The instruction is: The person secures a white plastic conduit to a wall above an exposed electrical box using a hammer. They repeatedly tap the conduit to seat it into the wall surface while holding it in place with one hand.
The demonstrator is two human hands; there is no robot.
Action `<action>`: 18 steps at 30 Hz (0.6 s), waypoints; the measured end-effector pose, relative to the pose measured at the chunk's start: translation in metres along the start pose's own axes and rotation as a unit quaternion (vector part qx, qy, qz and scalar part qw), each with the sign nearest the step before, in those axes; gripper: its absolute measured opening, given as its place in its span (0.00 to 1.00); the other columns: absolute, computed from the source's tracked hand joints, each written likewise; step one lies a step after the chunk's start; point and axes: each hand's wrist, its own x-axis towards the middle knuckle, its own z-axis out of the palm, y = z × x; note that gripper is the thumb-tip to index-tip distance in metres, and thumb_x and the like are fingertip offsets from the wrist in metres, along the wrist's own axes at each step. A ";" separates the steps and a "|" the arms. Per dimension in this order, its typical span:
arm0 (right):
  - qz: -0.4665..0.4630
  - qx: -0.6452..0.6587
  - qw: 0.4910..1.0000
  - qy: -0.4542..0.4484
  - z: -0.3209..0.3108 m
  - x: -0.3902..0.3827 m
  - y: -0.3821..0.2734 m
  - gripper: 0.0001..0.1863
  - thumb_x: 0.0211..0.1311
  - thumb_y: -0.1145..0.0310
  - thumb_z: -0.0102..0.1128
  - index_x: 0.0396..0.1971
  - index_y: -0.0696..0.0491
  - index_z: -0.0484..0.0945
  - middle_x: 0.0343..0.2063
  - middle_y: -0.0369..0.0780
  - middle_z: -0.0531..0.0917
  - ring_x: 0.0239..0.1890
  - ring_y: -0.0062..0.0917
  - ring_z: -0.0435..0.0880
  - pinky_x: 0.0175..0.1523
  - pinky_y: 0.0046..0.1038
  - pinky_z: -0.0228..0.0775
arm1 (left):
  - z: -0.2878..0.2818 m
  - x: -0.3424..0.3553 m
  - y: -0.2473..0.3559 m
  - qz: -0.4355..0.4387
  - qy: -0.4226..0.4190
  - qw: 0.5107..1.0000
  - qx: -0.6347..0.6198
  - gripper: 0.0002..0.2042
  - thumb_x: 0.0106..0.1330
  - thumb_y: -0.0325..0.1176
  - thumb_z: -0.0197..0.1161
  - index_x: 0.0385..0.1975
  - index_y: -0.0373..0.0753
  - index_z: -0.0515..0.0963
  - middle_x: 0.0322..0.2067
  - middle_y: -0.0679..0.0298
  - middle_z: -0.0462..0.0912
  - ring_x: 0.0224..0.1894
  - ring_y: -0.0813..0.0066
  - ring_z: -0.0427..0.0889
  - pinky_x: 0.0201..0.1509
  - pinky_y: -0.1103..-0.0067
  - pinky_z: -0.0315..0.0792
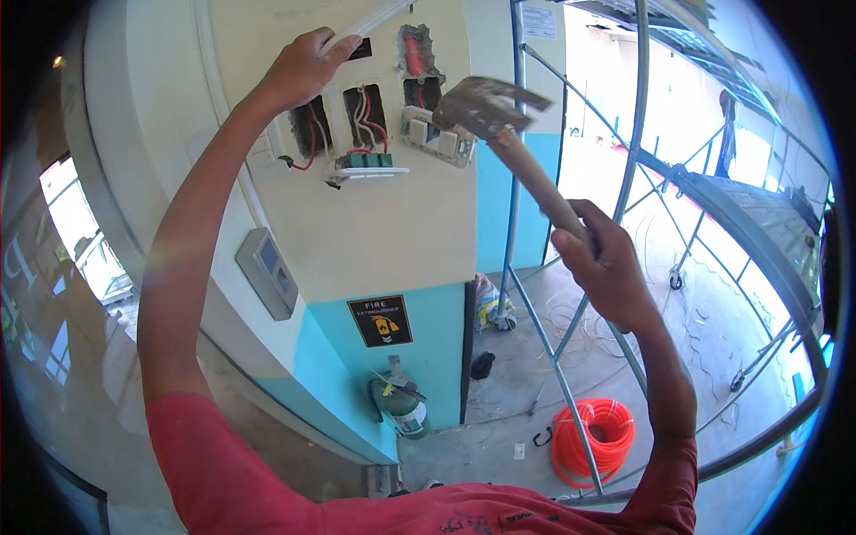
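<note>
My right hand (608, 272) is wrapped round the wooden handle of a claw hammer (535, 174), whose worn metal head is raised in front of the wall. High on the left, my left hand (305, 69) grips a white strip, perhaps a length of plastic trunking (373, 21), that slants up out of view. Below that hand, red and white wires (364, 120) hang out of open wall boxes. A white switch plate with green backs (367, 167) dangles under one box. Another white switch plate (437, 135) hangs beside the hammer head. Orange conduit (413, 53) shows in a chiselled recess above.
Metal scaffolding (514, 196) on castors stands close on the right. A coil of orange conduit (593, 441) lies on the floor. Low on the wall are a fire extinguisher (406, 410) and its black sign (381, 320). A grey wall device (267, 272) sits at left.
</note>
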 end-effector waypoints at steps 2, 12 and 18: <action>-0.003 -0.036 0.999 -0.015 0.001 0.012 -0.001 0.23 0.66 0.51 0.55 0.41 0.59 0.74 0.17 0.37 0.73 0.18 0.17 0.69 0.26 0.24 0.62 | 0.005 0.001 -0.004 0.043 0.063 0.997 0.020 0.30 0.66 0.60 0.51 0.36 0.30 0.73 0.19 0.60 0.75 0.25 0.69 0.78 0.39 0.71 0.72; -0.439 0.084 0.877 0.176 -0.019 0.105 -0.061 0.22 0.69 0.50 0.47 0.31 0.56 0.72 0.14 0.32 0.71 0.12 0.11 0.67 0.16 0.17 0.56 | 0.001 -0.012 0.026 -0.005 0.021 0.983 0.184 0.26 0.70 0.57 0.42 0.46 0.36 0.69 0.27 0.52 0.81 0.32 0.53 0.82 0.38 0.61 0.75; -0.092 -0.081 0.988 0.092 0.006 0.149 -0.025 0.26 0.68 0.45 0.46 0.28 0.57 0.72 0.13 0.33 0.70 0.17 0.17 0.71 0.22 0.22 0.65 | 0.011 -0.013 0.026 0.005 0.048 0.982 0.182 0.24 0.71 0.55 0.44 0.45 0.37 0.69 0.22 0.52 0.80 0.27 0.53 0.82 0.34 0.60 0.75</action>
